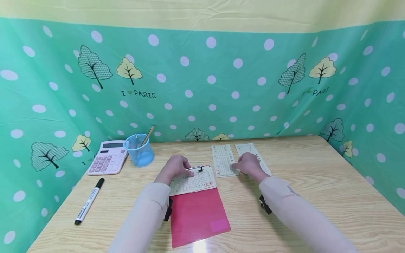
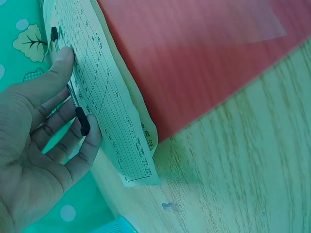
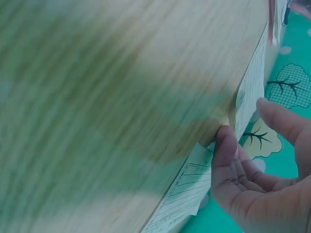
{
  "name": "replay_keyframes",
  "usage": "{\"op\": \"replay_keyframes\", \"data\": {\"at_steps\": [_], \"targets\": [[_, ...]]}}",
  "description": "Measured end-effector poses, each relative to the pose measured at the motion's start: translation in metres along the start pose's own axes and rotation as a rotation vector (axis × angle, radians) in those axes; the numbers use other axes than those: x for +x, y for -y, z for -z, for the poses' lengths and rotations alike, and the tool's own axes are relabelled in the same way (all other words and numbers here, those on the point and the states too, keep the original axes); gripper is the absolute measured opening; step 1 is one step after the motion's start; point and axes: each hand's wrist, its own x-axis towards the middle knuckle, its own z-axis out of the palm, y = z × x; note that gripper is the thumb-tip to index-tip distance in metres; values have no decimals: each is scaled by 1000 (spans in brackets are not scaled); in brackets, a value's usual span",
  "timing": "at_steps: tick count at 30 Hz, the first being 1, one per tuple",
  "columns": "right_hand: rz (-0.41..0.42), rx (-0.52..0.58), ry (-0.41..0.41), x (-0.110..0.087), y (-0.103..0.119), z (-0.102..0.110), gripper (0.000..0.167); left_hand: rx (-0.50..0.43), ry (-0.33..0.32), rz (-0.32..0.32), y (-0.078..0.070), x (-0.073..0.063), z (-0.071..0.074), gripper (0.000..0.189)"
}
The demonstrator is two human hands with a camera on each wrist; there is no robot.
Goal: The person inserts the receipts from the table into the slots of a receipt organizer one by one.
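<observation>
A red clipboard (image 1: pixel 199 214) lies at the middle of the table, with printed paper slips (image 1: pixel 190 184) at its far end. My left hand (image 1: pixel 177 168) grips the clipboard's wire clip (image 2: pixel 74 92) with black ends; the thumb lies on its upper side and the fingers curl at its outer edge. To the right of the clipboard, two loose printed slips lie side by side, a left slip (image 1: pixel 223 158) and a right slip (image 1: pixel 261 160). With its fingertips at the left slip's edge, my right hand (image 1: pixel 250 165) reaches over the right slip, thumb apart from the fingers.
At the left back stand a pink calculator (image 1: pixel 109 158) and a blue mesh pen cup (image 1: pixel 140 156) with a pencil. A black-capped marker (image 1: pixel 89 202) lies at the left. Behind the table hangs a green dotted cloth (image 1: pixel 212 88).
</observation>
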Motion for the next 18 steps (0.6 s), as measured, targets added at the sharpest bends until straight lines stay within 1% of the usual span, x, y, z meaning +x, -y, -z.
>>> {"op": "replay_keyframes", "data": {"at_steps": [2, 4, 8, 12, 18], "targets": [[0, -42, 0, 2, 1, -3, 48, 1, -2, 3, 0, 0, 0, 19], [6, -80, -2, 2, 1, -6, 53, 0, -3, 7, 0, 1, -1, 19], [35, -128, -25, 0, 3, -12, 47, -1, 0, 7, 0, 2, -1, 19], [44, -134, -34, 0, 6, -15, 45, 1, 0, 7, 0, 2, 0, 18], [73, -126, -34, -4, 6, -13, 54, -6, 0, -2, 2, 1, 0, 20]]}}
